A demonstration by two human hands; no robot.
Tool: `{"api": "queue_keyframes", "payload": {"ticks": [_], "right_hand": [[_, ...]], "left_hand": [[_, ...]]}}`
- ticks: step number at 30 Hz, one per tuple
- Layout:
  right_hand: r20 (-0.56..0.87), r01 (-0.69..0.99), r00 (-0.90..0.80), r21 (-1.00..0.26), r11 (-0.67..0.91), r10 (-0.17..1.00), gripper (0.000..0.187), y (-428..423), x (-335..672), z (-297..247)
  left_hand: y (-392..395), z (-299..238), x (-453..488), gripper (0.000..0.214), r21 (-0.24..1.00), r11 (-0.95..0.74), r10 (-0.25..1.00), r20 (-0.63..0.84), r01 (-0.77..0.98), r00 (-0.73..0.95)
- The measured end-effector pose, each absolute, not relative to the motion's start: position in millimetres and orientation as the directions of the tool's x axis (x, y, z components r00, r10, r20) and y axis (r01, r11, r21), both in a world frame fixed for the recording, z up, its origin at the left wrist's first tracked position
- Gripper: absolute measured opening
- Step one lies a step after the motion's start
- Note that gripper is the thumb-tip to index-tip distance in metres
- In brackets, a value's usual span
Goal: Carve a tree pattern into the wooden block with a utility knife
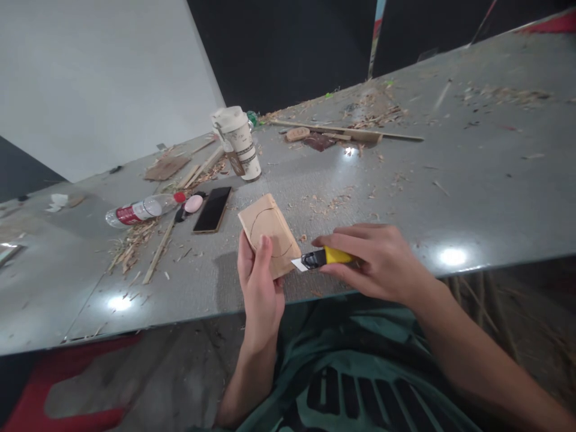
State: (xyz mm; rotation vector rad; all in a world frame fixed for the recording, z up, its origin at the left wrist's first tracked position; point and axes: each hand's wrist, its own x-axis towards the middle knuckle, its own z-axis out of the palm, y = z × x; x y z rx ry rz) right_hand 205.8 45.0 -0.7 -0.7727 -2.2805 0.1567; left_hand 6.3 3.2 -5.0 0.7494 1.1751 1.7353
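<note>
The left hand [258, 288] has its fingers closed around the lower edge of a thin wooden piece [269, 231] marked with a pencilled curve, its base hidden by the thumb. At 3 o'clock, the right hand [378, 261] grips a yellow utility knife [321, 258], blade tip apparently touching the wood's corner. Above, at 11 o'clock, a phone [213, 209] lies on the littered bench [450, 180].

One head-worn camera looks forward and down, tilted, from close above the person's lap. It faces across the grey table [472, 198] toward a white wall [99, 78], hands near the bottom centre.
</note>
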Motion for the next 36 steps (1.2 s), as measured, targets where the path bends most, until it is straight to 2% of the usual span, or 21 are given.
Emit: {"api": "queue_keyframes", "payload": {"ticks": [10,23,25,28,30,32,36], "right_hand": [[0.655,0.485,-0.545,-0.263,0.834,0.523,0.035,44.9,202.3,-1.4],[0.662,0.507,-0.535,-0.245,0.826,0.525,0.035,42.6,198.9,-1.4],[0.674,0.552,-0.456,-0.297,0.779,0.581,0.033,46.0,200.8,-1.1],[0.675,0.656,-0.214,-0.437,0.615,0.707,0.032,52.9,205.6,-0.6],[0.657,0.672,-0.167,-0.470,0.572,0.735,0.031,55.5,208.2,-0.7],[0.645,0.657,-0.201,-0.470,0.590,0.738,0.030,55.3,209.4,-1.1],[0.637,0.601,-0.292,-0.458,0.655,0.714,0.030,50.5,208.8,-0.4]], "left_hand": [[3.7,-5.9,-0.1,0.050,0.902,-0.176,0.931,0.023,-0.394,-0.363],[2.9,-7.3,-0.6,0.045,0.903,-0.196,0.925,0.041,-0.383,-0.377],[-0.9,-9.8,0.7,0.047,0.906,-0.156,0.949,0.027,-0.394,-0.314],[-6.8,-14.0,2.8,0.048,0.924,-0.080,0.984,0.012,-0.374,-0.180],[-7.8,-15.3,3.3,0.048,0.917,-0.116,0.950,-0.009,-0.381,-0.311],[-6.0,-14.8,2.9,0.051,0.911,-0.152,0.898,-0.034,-0.383,-0.439],[-0.9,-11.7,2.9,0.056,0.898,-0.146,0.912,-0.040,-0.414,-0.408]]}}
